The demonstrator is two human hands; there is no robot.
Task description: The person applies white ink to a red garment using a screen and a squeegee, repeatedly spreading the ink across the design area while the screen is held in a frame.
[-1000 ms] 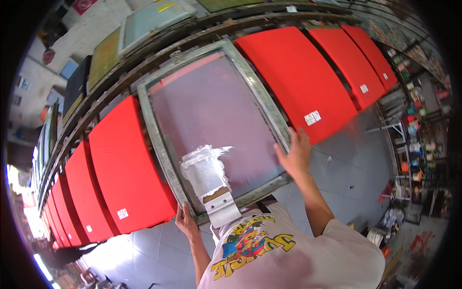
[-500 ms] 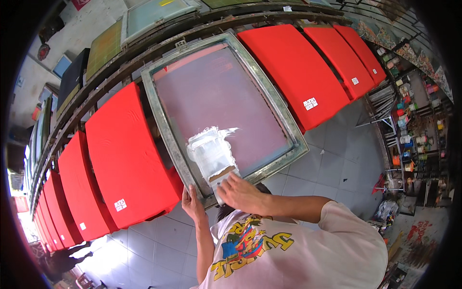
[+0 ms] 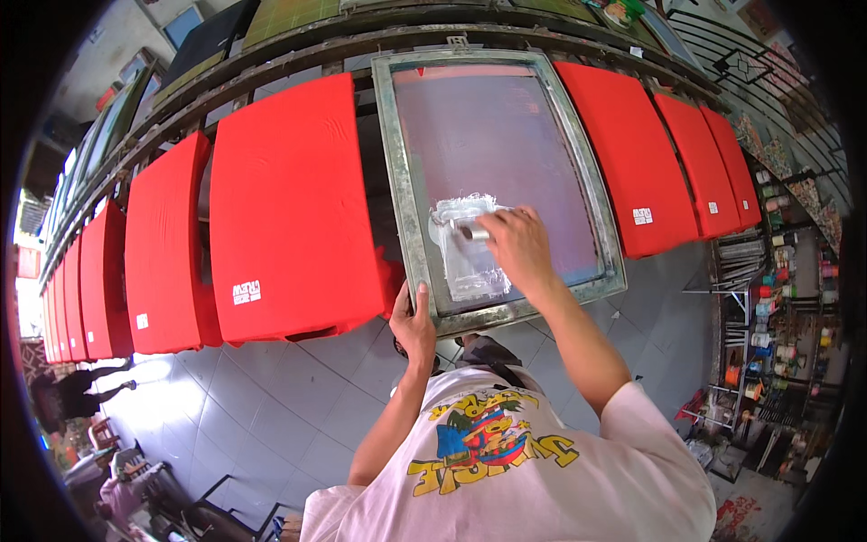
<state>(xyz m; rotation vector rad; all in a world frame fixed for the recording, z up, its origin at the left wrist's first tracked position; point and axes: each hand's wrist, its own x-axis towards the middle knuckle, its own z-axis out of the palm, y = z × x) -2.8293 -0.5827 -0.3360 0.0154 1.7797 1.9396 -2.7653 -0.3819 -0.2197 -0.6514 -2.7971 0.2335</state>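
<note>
Left hand [image 3: 414, 327] should keep its fingers clamped on the screen frame [image 3: 411, 226]'s near corner while right hand [image 3: 517, 246], fingers curled round the scraper [image 3: 473, 232], spreads white ink [image 3: 468, 257] evenly.

I count one metal-framed printing screen [image 3: 497, 172] under my two hands — left hand [image 3: 414, 321], right hand [image 3: 515, 246]. Red-covered boards [image 3: 289, 208]: three to the screen's right, at least five to its left — perhaps more where the row blurs. One white ink patch [image 3: 465, 248].
</note>
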